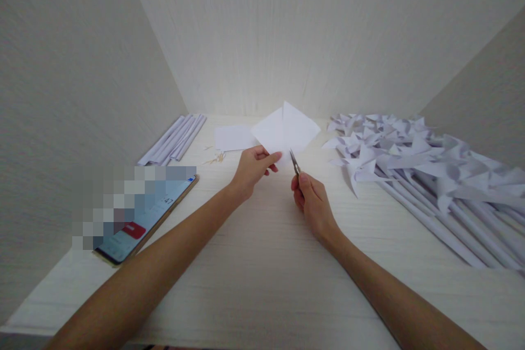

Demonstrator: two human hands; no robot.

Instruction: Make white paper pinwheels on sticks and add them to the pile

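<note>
Two bare hands worked a folded white paper square [286, 128] with small scissors [294, 162] at a pale tabletop [262, 262].

The left hand [252, 167] pinched the paper's lower corner, its fingers [273, 158] clamped on the sheet and lifting it just above the surface — the right hand [311, 199] gripped the scissors, fingers closed round the handles, blades pointing up at the paper's lower edge. A flat white sheet [233, 138] lay behind the left hand. Rolled paper tubes [174, 139] rested far left, a phone [143, 216] nearer, and a heap of paper pinwheels [418, 161] on sticks filled the right side.
</note>
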